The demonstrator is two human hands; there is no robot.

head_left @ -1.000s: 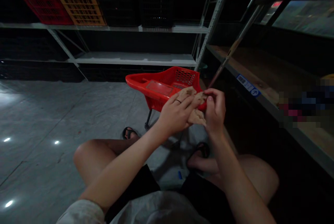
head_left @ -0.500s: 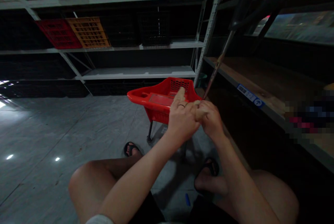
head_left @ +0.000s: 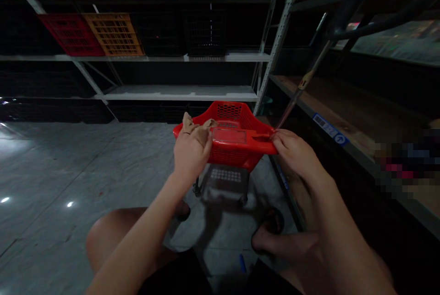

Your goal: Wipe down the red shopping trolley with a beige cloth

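Observation:
A small red shopping cart (head_left: pixel 229 136), a plastic basket on a dark wheeled frame, stands between my knees. My left hand (head_left: pixel 193 150) is closed around a crumpled tan cloth (head_left: pixel 198 131), which lies over the left part of the cart's near edge. At the cart's right corner, my right hand (head_left: pixel 292 147) is closed with its fingers curled on the red edge, beside the foot of a thin pole (head_left: pixel 304 79). This pole slants up to the right towards a dark tube. My right fingertips are partly hidden.
Metal shelving (head_left: pixel 192 93) with coloured crates, including a yellow crate (head_left: pixel 113 33), stands ahead. To the right runs a wooden shelf (head_left: pixel 326 91) with a blue label (head_left: pixel 330 128). A small blue object (head_left: pixel 242 263) lies on the floor between my feet.
My left hand has moved left with the cloth, away from my right hand, to the cart's left side. My right hand has shifted slightly right. The cart has turned, and the pole leans further right.

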